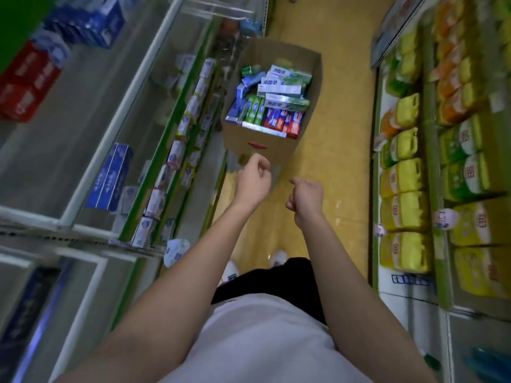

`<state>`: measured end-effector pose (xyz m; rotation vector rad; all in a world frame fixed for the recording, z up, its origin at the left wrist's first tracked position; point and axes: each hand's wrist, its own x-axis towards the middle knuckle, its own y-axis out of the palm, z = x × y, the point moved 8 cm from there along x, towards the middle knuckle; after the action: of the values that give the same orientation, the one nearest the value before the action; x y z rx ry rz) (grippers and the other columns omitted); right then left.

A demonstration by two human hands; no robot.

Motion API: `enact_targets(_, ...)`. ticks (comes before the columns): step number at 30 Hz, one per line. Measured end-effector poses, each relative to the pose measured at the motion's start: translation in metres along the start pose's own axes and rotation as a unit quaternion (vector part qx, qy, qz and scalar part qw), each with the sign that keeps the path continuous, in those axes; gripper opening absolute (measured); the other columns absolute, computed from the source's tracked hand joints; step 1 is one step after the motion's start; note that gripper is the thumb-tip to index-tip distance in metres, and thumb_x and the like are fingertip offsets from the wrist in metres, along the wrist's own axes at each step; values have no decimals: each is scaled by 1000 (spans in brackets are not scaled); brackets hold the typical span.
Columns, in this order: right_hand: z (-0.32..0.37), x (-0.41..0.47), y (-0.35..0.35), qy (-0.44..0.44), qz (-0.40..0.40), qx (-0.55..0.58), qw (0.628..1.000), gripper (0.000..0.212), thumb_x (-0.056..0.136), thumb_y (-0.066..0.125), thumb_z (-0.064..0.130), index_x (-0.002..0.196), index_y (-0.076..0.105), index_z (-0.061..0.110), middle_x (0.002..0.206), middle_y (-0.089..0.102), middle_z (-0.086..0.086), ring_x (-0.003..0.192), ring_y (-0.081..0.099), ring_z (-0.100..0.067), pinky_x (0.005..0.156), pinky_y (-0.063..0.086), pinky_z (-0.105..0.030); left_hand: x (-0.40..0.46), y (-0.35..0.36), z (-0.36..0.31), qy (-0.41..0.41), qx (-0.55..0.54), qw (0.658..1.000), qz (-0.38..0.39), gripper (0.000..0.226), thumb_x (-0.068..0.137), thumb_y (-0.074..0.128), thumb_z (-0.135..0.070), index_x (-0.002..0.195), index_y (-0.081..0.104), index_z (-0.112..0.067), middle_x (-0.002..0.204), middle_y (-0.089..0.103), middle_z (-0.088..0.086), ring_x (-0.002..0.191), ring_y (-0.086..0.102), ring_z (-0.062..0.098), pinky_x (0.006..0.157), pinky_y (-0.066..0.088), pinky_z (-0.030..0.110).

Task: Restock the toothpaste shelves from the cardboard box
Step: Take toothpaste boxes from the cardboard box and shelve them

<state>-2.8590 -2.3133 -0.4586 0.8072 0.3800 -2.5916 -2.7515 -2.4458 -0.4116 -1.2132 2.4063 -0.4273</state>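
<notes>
The cardboard box [272, 92] stood open on the yellow floor [343, 150] of the aisle, at about twelve o'clock from both hands and just beyond them. It held toothpaste cartons [272, 103] in white, green, blue and red, lying in loose layers. The left hand [253, 179] was raised in front of the box's near wall, fingers curled inward, holding nothing; whether it touched the cardboard could not be determined. The right hand [307, 196] hung at four o'clock from the left, clear of the box, fingers likewise curled on nothing. At nine o'clock from the box ran the shelves [177, 125] with green edging, carrying blue cartons [110, 178] and, higher up, red cartons [26, 84]. At three o'clock, across the aisle, stood racks of yellow and green packs [409, 183]. The frame was blurred throughout.
</notes>
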Motion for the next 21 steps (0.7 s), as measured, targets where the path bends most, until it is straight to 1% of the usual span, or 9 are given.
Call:
enact_targets(3, 21, 38, 8, 5, -1, 11, 1000, 4, 92, 55, 8, 94, 54, 10, 57, 24, -2, 48, 24, -19, 41, 25, -23, 39, 10, -6, -9, 25, 1000, 2, 12, 91, 57, -7, 96, 62, -16, 77, 60, -4, 78, 59, 19, 77, 50, 35)
enact_targets(5, 34, 63, 16, 18, 9, 17, 1000, 6, 91, 56, 8, 88, 52, 11, 54, 24, 0, 48, 25, -19, 40, 26, -22, 67, 16, -13, -3, 42, 999, -12, 9, 92, 63, -13, 83, 66, -13, 81, 66, 2, 79, 59, 17, 77, 48, 32)
enact_targets(7, 49, 91, 24, 30, 24, 30, 999, 10, 91, 57, 8, 84, 52, 12, 48, 25, 3, 45, 24, -17, 39, 25, -21, 95, 22, -19, -8, 60, 998, -21, 32, 94, 64, -23, 68, 63, -5, 72, 65, 9, 70, 58, 16, 68, 42, 31)
enact_targets(9, 69, 123, 30, 39, 38, 38, 998, 18, 93, 58, 8, 78, 50, 13, 44, 26, 6, 39, 25, -14, 37, 24, -20, 122, 30, -25, -16, 76, 997, -23, 42, 98, 59, -28, 66, 63, -2, 60, 63, 6, 57, 58, 6, 60, 41, 30)
enact_targets(10, 80, 141, 32, 43, 41, 44, 997, 22, 93, 59, 8, 74, 49, 14, 45, 29, 5, 35, 26, -11, 37, 24, -19, 135, 36, -27, -17, 80, 996, -24, 38, 99, 56, -28, 69, 65, -7, 59, 63, 3, 56, 60, 6, 60, 46, 29)
enact_targets(13, 108, 192, 35, 60, 36, 52, 996, 27, 94, 59, 9, 70, 49, 15, 55, 39, -1, 29, 31, -6, 34, 25, -17, 170, 48, -33, -36, 92, 995, -23, 15, 92, 49, -15, 89, 62, -23, 80, 70, 8, 75, 68, 31, 71, 56, 41)
enact_targets(16, 123, 237, 49, 79, 51, 56, 994, 28, 96, 58, 13, 71, 47, 16, 60, 42, -2, 42, 39, -11, 31, 26, -15, 209, 57, -31, -72, 92, 993, -20, 19, 89, 52, -6, 94, 62, -21, 88, 71, 10, 81, 67, 31, 77, 57, 46)
enact_targets(18, 130, 263, 59, 88, 72, 54, 992, 26, 96, 60, 19, 73, 47, 17, 63, 44, -2, 50, 40, -15, 32, 26, -14, 229, 62, -34, -92, 90, 991, -28, 17, 89, 54, -6, 94, 63, -20, 91, 70, 7, 86, 67, 29, 82, 56, 44)
enact_targets(21, 132, 287, 75, 119, 106, 30, 987, 15, 99, 54, 29, 91, 54, 15, 71, 53, -2, 46, 48, -12, 35, 32, -17, 250, 69, -38, -118, 82, 989, -18, 13, 93, 57, -10, 102, 64, -16, 96, 69, 4, 91, 67, 26, 82, 55, 40)
